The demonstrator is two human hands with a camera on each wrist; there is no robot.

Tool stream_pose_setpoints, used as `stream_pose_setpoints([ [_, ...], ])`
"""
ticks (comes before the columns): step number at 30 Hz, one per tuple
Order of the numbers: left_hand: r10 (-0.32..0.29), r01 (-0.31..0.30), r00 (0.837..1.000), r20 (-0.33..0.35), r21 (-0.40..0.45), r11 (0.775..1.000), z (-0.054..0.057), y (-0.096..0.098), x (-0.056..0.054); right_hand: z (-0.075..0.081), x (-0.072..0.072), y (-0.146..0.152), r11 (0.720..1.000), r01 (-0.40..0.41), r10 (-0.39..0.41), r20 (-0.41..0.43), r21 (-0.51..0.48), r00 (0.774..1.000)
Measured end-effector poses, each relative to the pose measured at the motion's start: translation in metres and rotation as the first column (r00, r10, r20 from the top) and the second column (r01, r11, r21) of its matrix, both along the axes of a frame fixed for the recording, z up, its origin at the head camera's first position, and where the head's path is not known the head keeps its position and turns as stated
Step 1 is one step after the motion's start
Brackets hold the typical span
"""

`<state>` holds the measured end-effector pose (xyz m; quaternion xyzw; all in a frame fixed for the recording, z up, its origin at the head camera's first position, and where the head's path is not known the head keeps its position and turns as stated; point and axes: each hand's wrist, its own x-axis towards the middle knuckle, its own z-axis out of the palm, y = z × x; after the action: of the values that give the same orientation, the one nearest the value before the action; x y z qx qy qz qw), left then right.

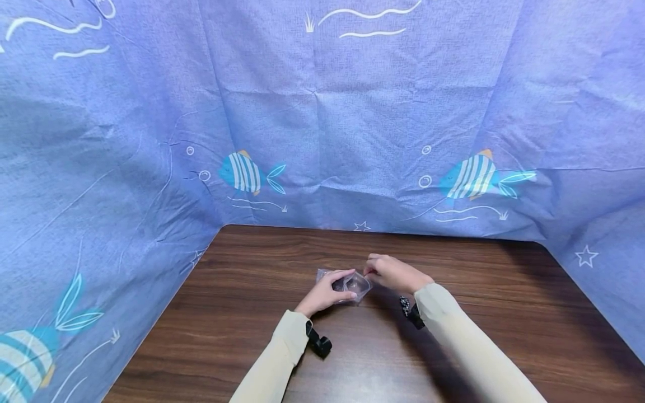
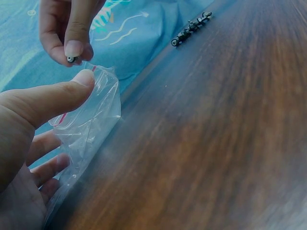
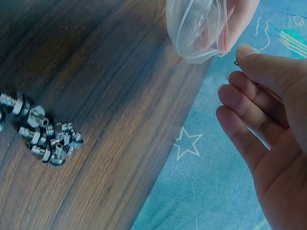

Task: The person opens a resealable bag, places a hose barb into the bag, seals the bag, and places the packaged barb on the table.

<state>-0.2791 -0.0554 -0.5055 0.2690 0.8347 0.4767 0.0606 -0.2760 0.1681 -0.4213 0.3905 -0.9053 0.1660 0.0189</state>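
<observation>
A clear plastic zip bag with a red line along its mouth lies in my left hand, its mouth spread toward the right. In the left wrist view the thumb is at the bag's rim and the other fingers are behind and beneath the film. My right hand is just right of the mouth. Between its thumb and fingertips it pinches a tiny shiny metal part, mostly covered by the fingers. Its other fingers are loosely bent.
A cluster of small silver-and-black metal fittings lies on the brown wooden table, near the right wrist. Black camera mounts are strapped on both wrists. A blue fish-print cloth hangs behind the table's far edge.
</observation>
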Motion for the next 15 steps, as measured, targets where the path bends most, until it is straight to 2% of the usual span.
stream_pose_setpoints([
  [9, 0.004, -0.004, 1.0, 0.008, 0.01, 1.0, 0.0001, -0.0001, 0.0008, -0.0011, -0.0007, -0.0055, 1.0, -0.009, 0.009, -0.044, 0.006, 0.999],
  [15, 0.007, -0.007, 1.0, 0.006, -0.001, 1.0, -0.0001, -0.0004, -0.0001, -0.0008, -0.0004, -0.0074, 1.0, -0.006, 0.006, -0.041, 0.001, 0.999],
])
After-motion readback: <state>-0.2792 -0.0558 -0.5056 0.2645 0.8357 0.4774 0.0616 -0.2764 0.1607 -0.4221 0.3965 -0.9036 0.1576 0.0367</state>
